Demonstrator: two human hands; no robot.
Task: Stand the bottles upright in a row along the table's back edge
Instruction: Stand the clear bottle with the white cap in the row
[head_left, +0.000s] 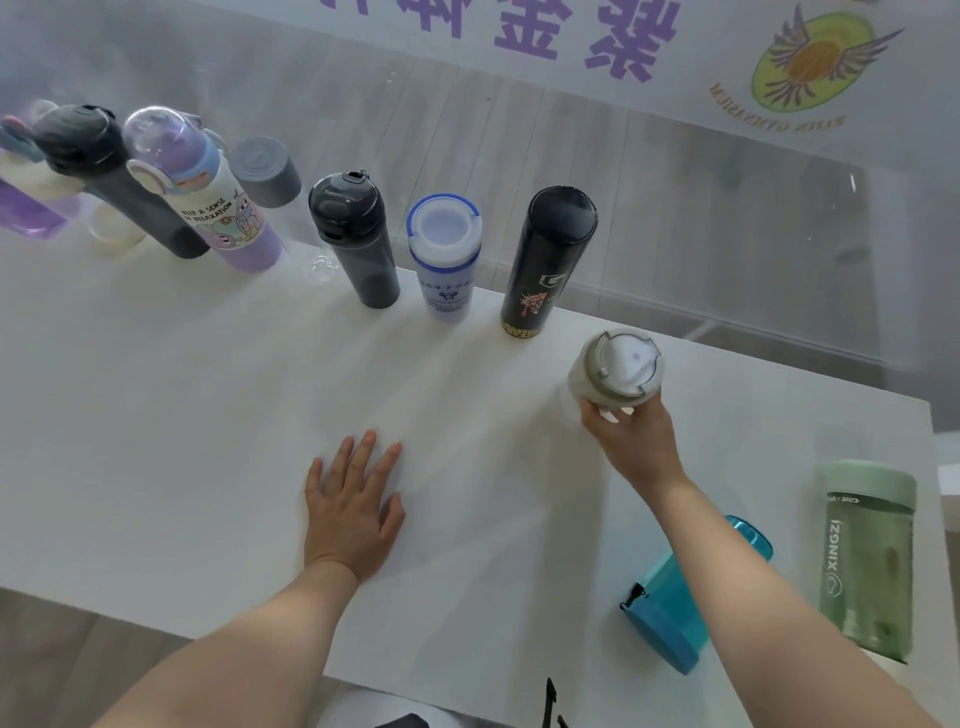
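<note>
— Bottles: where do they stand?
— Most are upright along the back edge of the white table (156, 415). The black flask (548, 260) ends the row; just right of it the right hand (631, 436) grips a beige-capped bottle (618, 371).
— The rest?
— A teal bottle (675, 608) and a green bottle (867, 561) lie nearer the front, right of that flask.
— The left hand (353, 514)?
— Flat on the table, fingers spread, holding nothing.

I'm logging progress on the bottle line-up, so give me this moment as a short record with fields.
right hand: right hand grips the lid end of the beige bottle, at the right end of the row
left hand: left hand flat on the table, fingers spread
standing nearest in row: black bottle, white bottle, grey bottle
lying down: teal bottle, green bottle
</note>
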